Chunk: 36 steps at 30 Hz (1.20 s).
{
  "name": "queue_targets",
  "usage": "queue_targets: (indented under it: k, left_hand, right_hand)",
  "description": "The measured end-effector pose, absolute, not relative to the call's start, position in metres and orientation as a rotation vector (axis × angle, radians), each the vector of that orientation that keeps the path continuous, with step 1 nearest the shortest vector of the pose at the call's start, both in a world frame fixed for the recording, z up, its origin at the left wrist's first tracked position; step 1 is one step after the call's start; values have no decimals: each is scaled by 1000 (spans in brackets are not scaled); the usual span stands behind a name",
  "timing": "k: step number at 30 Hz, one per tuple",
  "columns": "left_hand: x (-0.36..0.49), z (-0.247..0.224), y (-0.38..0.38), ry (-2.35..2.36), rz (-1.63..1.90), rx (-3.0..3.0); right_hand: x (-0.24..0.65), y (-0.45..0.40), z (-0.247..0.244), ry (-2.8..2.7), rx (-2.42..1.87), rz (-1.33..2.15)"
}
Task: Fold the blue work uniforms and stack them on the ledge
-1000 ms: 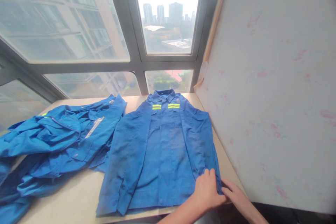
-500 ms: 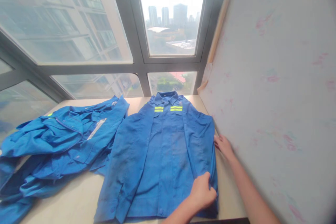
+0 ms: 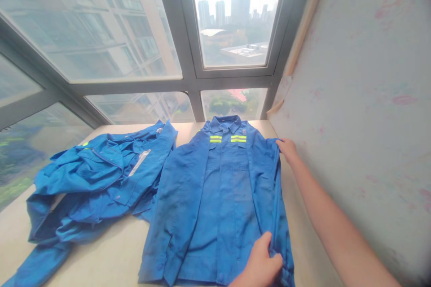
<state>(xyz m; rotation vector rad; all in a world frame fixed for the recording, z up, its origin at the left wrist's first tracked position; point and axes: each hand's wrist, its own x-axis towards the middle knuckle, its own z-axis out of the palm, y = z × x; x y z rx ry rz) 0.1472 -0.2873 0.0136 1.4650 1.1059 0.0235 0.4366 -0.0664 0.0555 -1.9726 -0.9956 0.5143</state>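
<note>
A blue work jacket (image 3: 232, 197) with yellow-green reflective strips lies front up on the pale surface, its collar toward the window and both sleeves folded over the front. My left hand (image 3: 261, 262) is closed on the lower part of the sleeve at the right, near the hem. Farther up the same side, my right hand (image 3: 286, 149) pinches the sleeve's outer edge below the shoulder. Between the two hands the sleeve cloth is drawn into long creases. The fingertips of both hands are partly hidden.
A crumpled pile of blue work clothing (image 3: 111, 175) lies to the left. The pale surface (image 3: 111, 255) runs up to the framed windows (image 3: 232, 76). A wall with faded floral paper (image 3: 363, 112) stands close along the right.
My right hand has moved up along the jacket's side and now grips the sleeve near the shoulder, pulling its edge outward. My left hand keeps its grip near the hem. The view has shifted slightly.
</note>
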Motion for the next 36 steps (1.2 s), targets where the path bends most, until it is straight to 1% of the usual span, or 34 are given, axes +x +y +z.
queue_targets:
  k: [3,6,10,13,16,21,25,30,32,36]
  left_hand:
    - [108,10,-285,1202,99,1270]
    - [62,6,-278,1338,207,1167]
    - [23,5,-268,1540,239,1182]
    - [17,5,-266,1602,172,1256]
    - [18,3,-267,1590,138,1334]
    - [18,-7,-268,1539,57,1403]
    - [17,-12,-271,1533,60,1442]
    - [21,-14,-285,1571,50,1575]
    - [23,-11,-291,1598,-18,1683]
    - [29,0,-295,1637,-333,1941]
  right_hand:
    - [396,-36,70,-1081,-1977,514]
    - [332,-1,73,-1197,-1984,518]
    - [246,26,54,-1372,-2023,577]
    - [210,23,31,-1482,-2047,612]
    - [204,10,16,-1566,-2028,546]
    - [221,-13,1,-1668,-1985,368]
    - [231,-30,-22,-1903,-2004,227]
    - [231,-34,-43,-2038,-2066,240]
    - [229,-33,-44,-2065,-2063,244]
    - [229,-34,-46,-2116,-2023,201]
